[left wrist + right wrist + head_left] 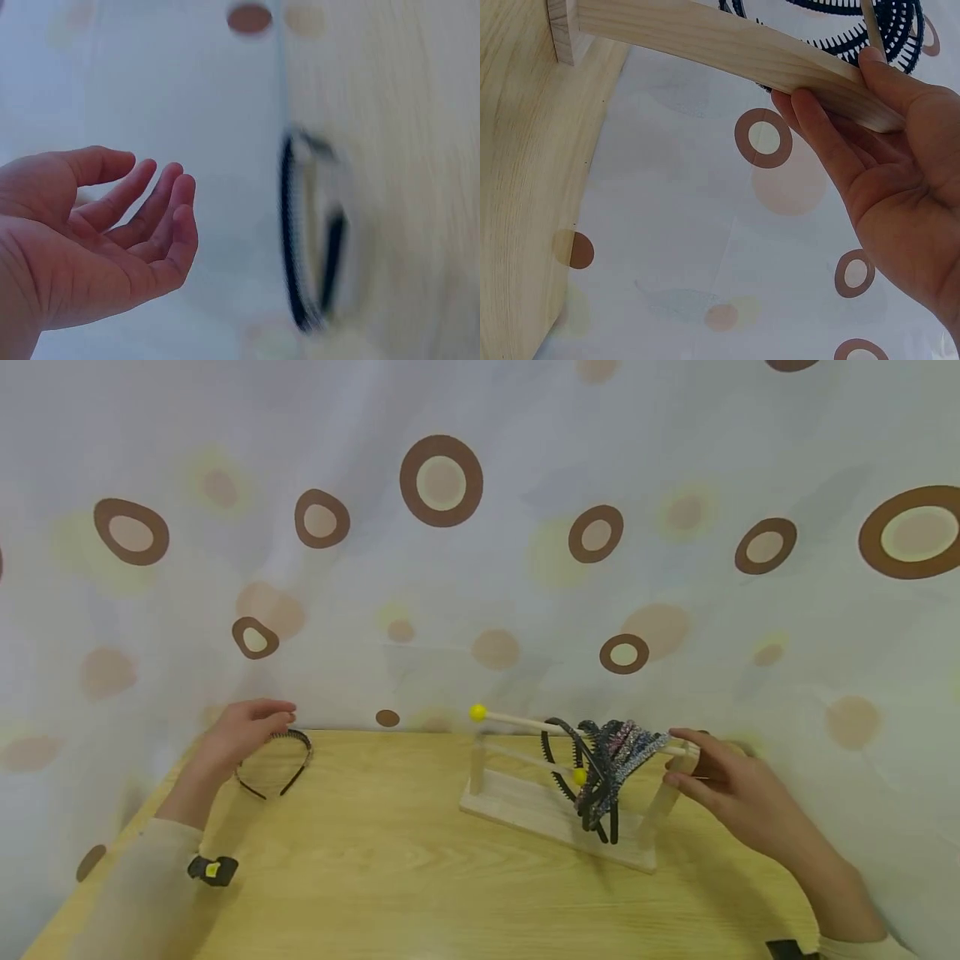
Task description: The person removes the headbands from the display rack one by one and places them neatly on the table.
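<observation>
My left hand (243,731) hovers over the left part of the table, fingers loosely bent with nothing in them. Just beside it in the head view lies a dark toothed headband (308,752); the left wrist view shows this headband (289,232) apart from the fingertips. My right hand (738,793) grips the top of the right upright of a wooden headband rack (517,814). In the right wrist view, thumb and fingers hold that upright (727,45) from both sides. Several dark and glittery headbands (600,768) hang bunched on the rack's rods, towards the right.
Yellow balls (477,712) cap the free rod ends, which point left. The wooden table (390,860) ends at the back against a patterned cloth (495,568) with brown rings.
</observation>
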`<state>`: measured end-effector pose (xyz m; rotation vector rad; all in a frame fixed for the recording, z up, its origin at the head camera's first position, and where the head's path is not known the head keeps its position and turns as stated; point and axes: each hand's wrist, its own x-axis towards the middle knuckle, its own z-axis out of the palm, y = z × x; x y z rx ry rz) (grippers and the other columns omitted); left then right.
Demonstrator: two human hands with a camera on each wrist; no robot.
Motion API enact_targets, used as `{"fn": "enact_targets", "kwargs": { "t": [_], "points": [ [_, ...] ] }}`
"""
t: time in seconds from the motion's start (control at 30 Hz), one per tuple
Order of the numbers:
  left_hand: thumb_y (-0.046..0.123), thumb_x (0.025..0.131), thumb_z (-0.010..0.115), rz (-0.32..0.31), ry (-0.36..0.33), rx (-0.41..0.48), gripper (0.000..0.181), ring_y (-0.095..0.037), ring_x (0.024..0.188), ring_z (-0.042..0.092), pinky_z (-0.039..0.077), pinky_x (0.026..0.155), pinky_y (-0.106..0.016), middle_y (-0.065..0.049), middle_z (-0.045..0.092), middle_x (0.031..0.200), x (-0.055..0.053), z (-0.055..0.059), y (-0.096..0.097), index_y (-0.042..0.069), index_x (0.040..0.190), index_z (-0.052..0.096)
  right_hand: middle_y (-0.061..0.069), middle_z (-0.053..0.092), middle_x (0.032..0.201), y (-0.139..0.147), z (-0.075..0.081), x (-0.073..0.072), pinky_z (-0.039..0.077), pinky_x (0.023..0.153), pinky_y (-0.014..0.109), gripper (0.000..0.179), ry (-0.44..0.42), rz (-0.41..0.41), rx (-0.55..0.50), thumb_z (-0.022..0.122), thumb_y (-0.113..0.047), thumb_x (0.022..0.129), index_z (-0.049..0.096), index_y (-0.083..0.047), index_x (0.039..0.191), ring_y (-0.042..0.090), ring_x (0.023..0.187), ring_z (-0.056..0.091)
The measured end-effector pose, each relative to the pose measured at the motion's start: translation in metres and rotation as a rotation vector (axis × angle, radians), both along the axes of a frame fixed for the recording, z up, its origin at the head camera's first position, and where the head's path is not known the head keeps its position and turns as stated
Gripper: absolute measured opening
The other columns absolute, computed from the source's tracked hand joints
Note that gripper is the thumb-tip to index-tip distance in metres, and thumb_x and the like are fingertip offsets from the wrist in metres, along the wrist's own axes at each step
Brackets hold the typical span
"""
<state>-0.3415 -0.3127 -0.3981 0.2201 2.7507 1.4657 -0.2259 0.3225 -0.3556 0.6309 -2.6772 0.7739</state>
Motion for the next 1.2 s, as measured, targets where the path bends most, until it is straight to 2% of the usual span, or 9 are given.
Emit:
{"fn": "enact_targets", "kwargs": {
  "t": [0.17, 0.27, 0.37, 0.47, 0.6, 0.73, 0.83, 1.07, 1.2],
  "points": [
    [0.022, 0.107, 0.056, -0.151, 0.128, -0.004, 0.033, -0.032, 0.113, 0.063, 0.049, 0.095, -0.051, -0.014, 0.066, 0.128, 0.024, 0.016, 0.086, 0.004, 0.133, 0.065, -0.011, 0.072, 0.097, 0.001, 0.000, 0.001, 0.058, 0.075, 0.030, 0.055, -0.003, 0.005, -0.013, 0.071, -0.018, 0.099, 0.049, -0.013, 0.149, 0.010, 0.088, 0.072],
    [0.020, 0.105, 0.061, -0.235, 0.158, 0.065, 0.025, -0.025, 0.104, 0.068, 0.053, 0.092, -0.046, -0.007, 0.070, 0.118, 0.039, 0.013, 0.141, 0.008, 0.125, 0.070, -0.012, 0.072, 0.097, -0.001, 0.001, 0.001, 0.058, 0.074, 0.031, 0.055, 0.005, 0.003, -0.007, 0.071, -0.020, 0.099, 0.049, -0.013, 0.148, 0.009, 0.088, 0.071],
    [0.021, 0.104, 0.062, -0.316, 0.120, 0.177, 0.024, -0.023, 0.099, 0.068, 0.053, 0.091, -0.044, -0.007, 0.072, 0.112, 0.053, 0.005, 0.194, 0.008, 0.123, 0.071, -0.012, 0.072, 0.097, -0.005, 0.001, -0.001, 0.059, 0.075, 0.033, 0.055, 0.017, 0.001, -0.003, 0.071, -0.020, 0.098, 0.050, -0.011, 0.148, 0.011, 0.089, 0.072],
    [0.024, 0.105, 0.060, -0.348, 0.061, 0.300, 0.027, -0.023, 0.097, 0.068, 0.053, 0.090, -0.043, -0.007, 0.072, 0.108, 0.063, 0.002, 0.241, 0.007, 0.125, 0.068, -0.012, 0.073, 0.097, -0.007, 0.001, -0.003, 0.059, 0.076, 0.035, 0.055, 0.029, -0.007, -0.002, 0.072, -0.021, 0.098, 0.051, -0.010, 0.148, 0.012, 0.090, 0.072],
    [0.027, 0.106, 0.059, -0.295, 0.029, 0.475, 0.031, -0.022, 0.096, 0.067, 0.054, 0.087, -0.041, -0.008, 0.072, 0.102, 0.071, 0.003, 0.287, 0.006, 0.128, 0.065, -0.013, 0.073, 0.097, -0.012, -0.001, -0.004, 0.059, 0.078, 0.037, 0.056, 0.018, -0.024, 0.000, 0.072, -0.024, 0.098, 0.050, -0.012, 0.148, 0.012, 0.091, 0.073],
    [0.034, 0.104, 0.062, -0.205, -0.017, 0.615, 0.037, -0.024, 0.094, 0.067, 0.054, 0.085, -0.038, -0.010, 0.072, 0.100, 0.079, 0.007, 0.311, 0.005, 0.127, 0.063, -0.011, 0.073, 0.099, -0.020, -0.004, -0.006, 0.059, 0.079, 0.039, 0.057, -0.004, 0.001, -0.016, 0.072, -0.025, 0.098, 0.049, -0.013, 0.149, 0.014, 0.092, 0.073],
    [0.039, 0.101, 0.066, -0.162, -0.055, 0.671, 0.040, -0.027, 0.095, 0.067, 0.054, 0.083, -0.037, -0.010, 0.071, 0.100, 0.084, 0.012, 0.321, 0.007, 0.124, 0.063, -0.008, 0.074, 0.100, -0.024, -0.004, -0.009, 0.059, 0.078, 0.040, 0.057, 0.012, 0.030, -0.019, 0.072, -0.022, 0.098, 0.049, -0.011, 0.149, 0.015, 0.091, 0.073],
    [0.039, 0.098, 0.070, -0.129, -0.115, 0.722, 0.040, -0.026, 0.096, 0.067, 0.054, 0.090, -0.044, -0.008, 0.071, 0.104, 0.087, 0.020, 0.334, 0.008, 0.123, 0.064, -0.008, 0.072, 0.098, -0.023, 0.000, -0.009, 0.059, 0.077, 0.039, 0.056, 0.026, 0.046, -0.013, 0.072, -0.017, 0.097, 0.049, -0.009, 0.148, 0.015, 0.088, 0.073],
    [0.034, 0.098, 0.072, -0.114, -0.131, 0.741, 0.035, -0.025, 0.093, 0.068, 0.054, 0.087, -0.043, -0.009, 0.070, 0.107, 0.088, 0.022, 0.339, 0.008, 0.120, 0.064, -0.005, 0.073, 0.100, -0.021, -0.002, -0.007, 0.059, 0.079, 0.039, 0.057, -0.001, 0.046, -0.030, 0.071, -0.015, 0.098, 0.048, -0.008, 0.148, 0.019, 0.090, 0.073]
  ]
}}
